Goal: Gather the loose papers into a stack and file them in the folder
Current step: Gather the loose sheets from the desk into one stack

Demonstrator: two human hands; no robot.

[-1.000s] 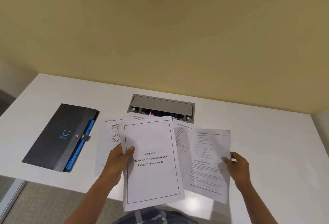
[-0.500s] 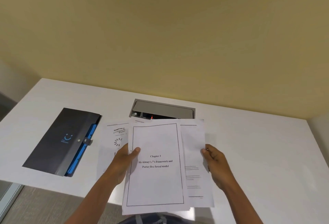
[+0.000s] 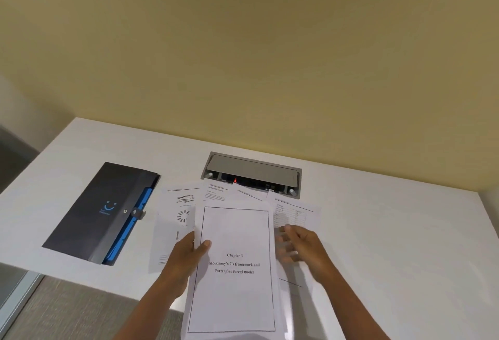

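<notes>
My left hand grips the left edge of a stack of papers whose top sheet reads "Chapter 3", held over the table's near edge. My right hand is blurred beside the stack's right edge with fingers spread, holding nothing. More loose sheets lie on the table: one with a spinner graphic to the left, several fanned behind the stack, and one with a table of text on the right. A dark folder with blue inner tabs lies shut at the left.
A white table stands against a yellow wall. A grey cable box with its lid ajar and a red light is set into the tabletop behind the papers. Floor shows at the lower left.
My right hand brought its sheet onto the held stack, then let go and moved off to the right with fingers spread. The left hand kept its hold on the stack.
</notes>
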